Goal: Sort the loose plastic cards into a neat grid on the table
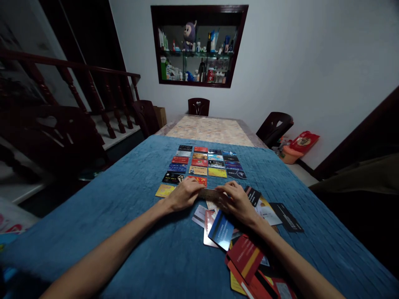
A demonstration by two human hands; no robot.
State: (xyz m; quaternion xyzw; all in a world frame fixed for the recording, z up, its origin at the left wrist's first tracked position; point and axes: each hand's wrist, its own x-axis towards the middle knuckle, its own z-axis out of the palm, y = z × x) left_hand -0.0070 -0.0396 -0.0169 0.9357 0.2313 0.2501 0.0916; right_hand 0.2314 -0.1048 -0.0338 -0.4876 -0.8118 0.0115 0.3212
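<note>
Between my two hands a card (209, 193) is tilted nearly edge-on, so its face is hard to make out. My left hand (184, 194) pinches its left end, and my right hand (237, 202) grips the right end. Just beyond them lie rows of cards in columns, among them a red card (199, 162), a yellow card (217, 172) and a black card (173, 178). Under and around my right wrist spreads a loose overlapping pile, with a blue card (222, 230), a dark red card (245, 256) and a black card (286, 217) showing.
A blue cloth (134, 199) covers the near part of the table, and a patterned tabletop (207, 129) shows at the far end. Dark wooden chairs stand around, one at the far end (198, 106) and one at the right (274, 128). A wooden railing (90, 95) runs along the left.
</note>
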